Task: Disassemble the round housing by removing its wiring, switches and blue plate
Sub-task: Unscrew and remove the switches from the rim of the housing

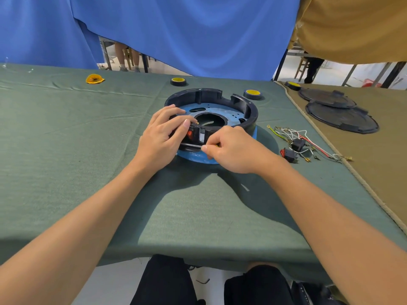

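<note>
Right, round housing (250,112) on the green-clothed worktop (66,139), centre-right, nearer the far edge than the near one, open side up. Blue plate (229,110) seated flat inside it, big round hole in the middle. Blue rim (193,155) poking out under the housing's near side. Red switch (191,134) fitted in the housing's near wall.

Left hand (160,137) curled over the near-left wall, gripping the housing, one fingertip laid on top right by the red switch. Right hand (233,150) at the near wall just right of that switch, thumb and forefinger pinching a thin piece (193,146) lying along the wall; wire or not, cannot tell. Bare forearms reaching in from the near edge.

Loose on the cloth right of the housing, close to the worktop's right edge: tangle of wires (293,133), white, red and green-yellow, with two loose switches (290,154) in it, apart from the housing.

Along the far edge, tape rolls (178,81) with yellow cores: one behind the housing to the left, one just behind its right side, a third on the corner of the neighbouring tan worktop (374,172). Yellow scrap (94,79) near the far-left corner. Two dark round lids (341,117) overlapping on the tan worktop. Blue curtain (176,29) hanging behind the far edge.
</note>
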Tool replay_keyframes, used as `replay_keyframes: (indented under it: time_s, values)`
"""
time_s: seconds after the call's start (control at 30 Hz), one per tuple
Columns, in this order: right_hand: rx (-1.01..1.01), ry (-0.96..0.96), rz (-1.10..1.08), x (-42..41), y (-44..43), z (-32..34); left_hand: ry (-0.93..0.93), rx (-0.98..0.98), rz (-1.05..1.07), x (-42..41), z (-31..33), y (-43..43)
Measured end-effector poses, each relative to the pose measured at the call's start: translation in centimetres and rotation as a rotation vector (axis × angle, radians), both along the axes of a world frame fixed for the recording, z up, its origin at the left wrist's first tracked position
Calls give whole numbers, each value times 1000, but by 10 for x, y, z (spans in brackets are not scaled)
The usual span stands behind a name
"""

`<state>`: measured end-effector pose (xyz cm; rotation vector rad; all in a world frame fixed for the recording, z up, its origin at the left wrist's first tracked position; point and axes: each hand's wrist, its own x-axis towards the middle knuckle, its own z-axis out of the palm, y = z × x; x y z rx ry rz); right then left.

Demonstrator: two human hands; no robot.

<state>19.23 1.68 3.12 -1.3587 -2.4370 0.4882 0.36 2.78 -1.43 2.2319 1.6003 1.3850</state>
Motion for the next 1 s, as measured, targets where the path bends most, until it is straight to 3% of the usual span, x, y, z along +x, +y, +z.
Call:
replay_keyframes:
  time_s: [0.3,0.6,0.73,0.87,0.93,1.0]
  values:
    - [224,36,-168,18,-20,-14,-12,2,-1,1,-1,0]
    - [263,68,-204,19,-26,-21,-40,-6,-18,1,0,-1]
    - [393,-15,-207,12,-31,-25,-51,-41,-28,2,2,-3]
    - [615,-243,-211,8,-35,-21,-50,-73,-47,1,2,-4]
    - [611,-263,-204,11,-30,-17,-44,-75,-45,2,3,-4]
    - [458,-177,-176,16,-21,-12,-54,-66,-52,2,2,-4]
